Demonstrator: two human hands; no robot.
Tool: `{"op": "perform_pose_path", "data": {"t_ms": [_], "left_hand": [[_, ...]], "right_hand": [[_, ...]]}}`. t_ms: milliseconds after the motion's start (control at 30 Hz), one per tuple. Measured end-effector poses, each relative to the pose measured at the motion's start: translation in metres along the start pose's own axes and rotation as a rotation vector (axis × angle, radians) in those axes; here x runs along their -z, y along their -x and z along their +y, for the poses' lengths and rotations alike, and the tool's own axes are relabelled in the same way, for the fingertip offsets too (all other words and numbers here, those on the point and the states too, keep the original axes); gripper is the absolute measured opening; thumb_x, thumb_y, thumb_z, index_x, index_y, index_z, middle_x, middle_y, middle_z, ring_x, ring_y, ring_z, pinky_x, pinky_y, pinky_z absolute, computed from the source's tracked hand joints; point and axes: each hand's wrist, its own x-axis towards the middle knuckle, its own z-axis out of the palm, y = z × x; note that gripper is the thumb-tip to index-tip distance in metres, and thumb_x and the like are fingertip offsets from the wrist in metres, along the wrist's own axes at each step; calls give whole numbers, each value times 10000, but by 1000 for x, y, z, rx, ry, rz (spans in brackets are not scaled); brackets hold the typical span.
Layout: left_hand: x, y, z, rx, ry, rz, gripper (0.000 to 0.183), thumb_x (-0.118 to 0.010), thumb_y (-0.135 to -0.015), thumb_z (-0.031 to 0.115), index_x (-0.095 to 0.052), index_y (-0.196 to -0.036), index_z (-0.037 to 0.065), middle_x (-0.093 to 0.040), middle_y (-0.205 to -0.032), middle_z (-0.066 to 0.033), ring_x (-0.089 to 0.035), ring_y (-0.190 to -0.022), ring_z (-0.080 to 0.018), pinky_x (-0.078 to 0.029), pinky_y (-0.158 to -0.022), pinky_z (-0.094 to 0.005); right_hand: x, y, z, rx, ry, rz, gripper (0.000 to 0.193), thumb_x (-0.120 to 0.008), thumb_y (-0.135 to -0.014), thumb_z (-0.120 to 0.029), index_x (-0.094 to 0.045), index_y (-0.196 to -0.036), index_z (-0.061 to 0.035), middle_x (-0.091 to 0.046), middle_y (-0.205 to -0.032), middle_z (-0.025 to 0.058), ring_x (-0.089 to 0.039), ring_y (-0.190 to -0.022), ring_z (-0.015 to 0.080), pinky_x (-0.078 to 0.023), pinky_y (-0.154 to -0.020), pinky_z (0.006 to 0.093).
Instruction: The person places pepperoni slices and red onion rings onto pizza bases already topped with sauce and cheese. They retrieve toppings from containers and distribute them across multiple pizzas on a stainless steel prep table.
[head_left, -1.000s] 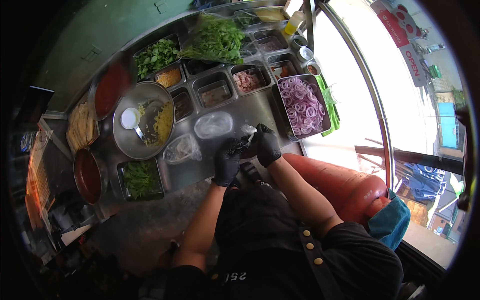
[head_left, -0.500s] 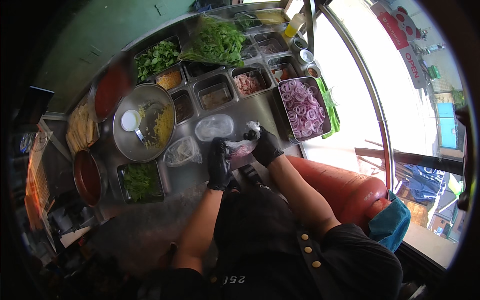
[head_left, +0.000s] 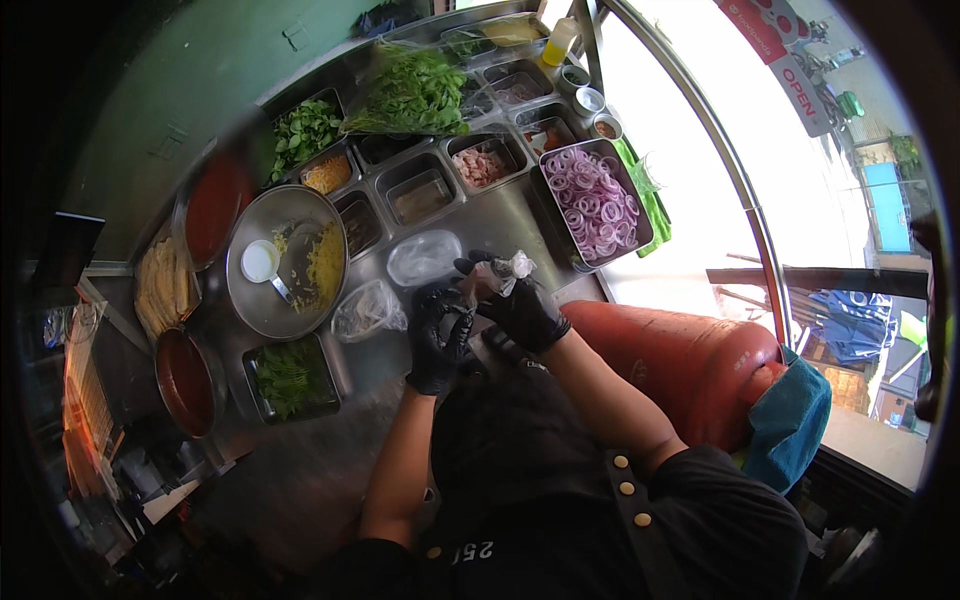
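Both my hands wear black gloves and meet over the near edge of the steel counter. My right hand grips a small clear plastic bag, its whitish bunched end sticking up past the fingers. Something pinkish shows through the plastic. My left hand has its fingers curled in at the bag's lower left side and pinches its edge. Just beyond my hands lies a filled clear plastic bag. Left of my left hand sits a crumpled clear bag with pale contents I cannot make out.
A steel bowl with yellow shreds and a white scoop stands left. Sliced onion rings fill a tray at right. Leafy greens lie across the back pans. A red gas cylinder is beside my right forearm.
My right hand has turned and lifted the bag's bunched end slightly to the right. My left hand's fingers have curled more around the bag's edge. The whole view has shifted a little.
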Motion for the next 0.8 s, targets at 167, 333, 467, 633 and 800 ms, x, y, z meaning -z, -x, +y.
{"op": "perform_pose_path", "data": {"t_ms": [167, 333, 467, 633, 800], "left_hand": [[11, -9, 38, 81, 37, -46, 79, -739, -866, 50, -702, -930, 22, -660, -972, -87, -650, -934, -268, -512, -866, -381], [-10, -18, 65, 5, -35, -407, 126, -728, -867, -4, -719, -991, 19, -676, -968, -128, -664, -904, -299, -530, -809, -377], [-22, -16, 78, 46, 60, -434, 165, -693, -892, -12, -748, -1044, 24, -693, -987, -121, -679, -927, -281, -536, -820, -371], [-22, -14, 92, -342, -101, -621, 218, -735, -874, 32, -745, -1090, 54, -710, -1071, -128, -696, -946, -308, -559, -845, -394], [-25, -2, 105, -354, -186, -787, 293, -769, -850, 91, -730, -1140, 73, -708, -1093, -156, -695, -968, -339, -568, -837, -420]], "right_hand": [[6, 35, -5, -53, -357, -16, 426, -632, -986, -108, -555, -1394, -12, -630, -1384, 139, -622, -1240, 217, -503, -1036, 364], [1, 77, -1, 231, 310, 256, 378, -708, -913, -171, -671, -1262, -31, -695, -1266, 135, -682, -1124, 251, -533, -965, 348], [0, 96, 3, 111, -250, 402, 350, -731, -899, -185, -700, -1215, -39, -732, -1165, 128, -712, -1026, 258, -552, -924, 348], [22, 123, 2, 181, 266, 187, 328, -726, -923, -239, -708, -1182, -38, -739, -1095, 116, -711, -963, 208, -559, -888, 364], [26, 139, -5, -180, -494, 135, 381, -496, -1061, -340, -581, -1310, -64, -660, -1226, 89, -641, -1125, 238, -506, -990, 414]]}}
